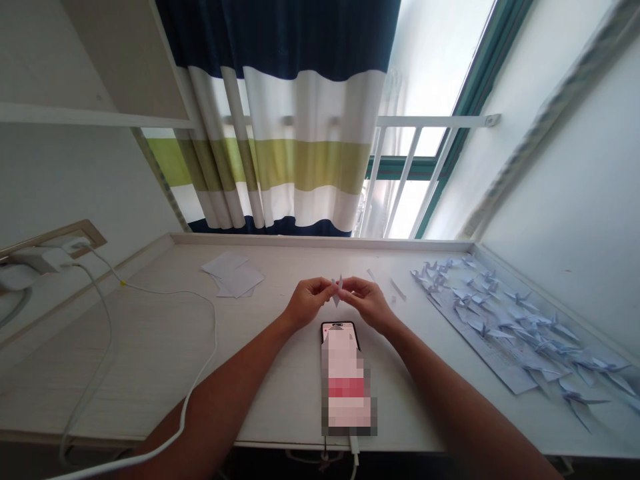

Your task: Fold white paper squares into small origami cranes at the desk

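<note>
Between my hands, above the middle of the desk, is a small piece of folded white paper (337, 293) with narrow upright points and a pointed lower end. My left hand (311, 300) pinches its left side with thumb and forefinger. From the other side, the fingers of my right hand (364, 300) are closed on it too. The fingertips of both hands nearly meet and cover part of the folds. Just below them lies a phone (345, 377) with its screen lit and partly blurred out.
Many folded paper cranes (530, 327) sit on a paper sheet (505, 373) at the right. Flat white paper squares (235, 275) lie at the back left. Paper scraps (398, 288) are right of my hands. A white cable (215, 327) runs from the wall socket (80, 240) across my left forearm.
</note>
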Tool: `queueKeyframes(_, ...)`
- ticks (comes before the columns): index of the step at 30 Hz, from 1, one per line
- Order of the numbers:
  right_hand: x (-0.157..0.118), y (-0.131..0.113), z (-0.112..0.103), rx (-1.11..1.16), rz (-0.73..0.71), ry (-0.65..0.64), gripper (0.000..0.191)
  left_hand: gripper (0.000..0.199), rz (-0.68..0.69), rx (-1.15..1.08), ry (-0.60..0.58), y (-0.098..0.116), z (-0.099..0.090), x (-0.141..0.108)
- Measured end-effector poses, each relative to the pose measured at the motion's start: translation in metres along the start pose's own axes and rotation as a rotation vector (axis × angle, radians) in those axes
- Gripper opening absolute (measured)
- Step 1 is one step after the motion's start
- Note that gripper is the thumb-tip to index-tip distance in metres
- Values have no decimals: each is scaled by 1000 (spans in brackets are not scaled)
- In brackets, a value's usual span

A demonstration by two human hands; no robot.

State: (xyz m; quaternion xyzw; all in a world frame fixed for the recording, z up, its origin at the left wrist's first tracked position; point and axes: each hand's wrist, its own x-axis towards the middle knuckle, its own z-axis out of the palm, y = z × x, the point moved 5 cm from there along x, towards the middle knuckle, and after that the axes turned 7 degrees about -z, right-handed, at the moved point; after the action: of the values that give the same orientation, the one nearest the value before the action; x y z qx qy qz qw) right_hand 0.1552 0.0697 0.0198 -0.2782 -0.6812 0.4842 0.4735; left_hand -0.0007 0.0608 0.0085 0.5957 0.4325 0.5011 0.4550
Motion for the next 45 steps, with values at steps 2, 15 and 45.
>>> queueKeyframes(2,-1,1,1,-38,0,-20,33,32,-6,-15,16,-1,-2,1)
queueKeyframes(15,-7,4,-5,-86,-3,88,33,32,39,-84,-20,0,3,2)
queueKeyframes(45,-14,-23,-8,-197,-33,119,40,29,-102,-211,-24,5,10,5)
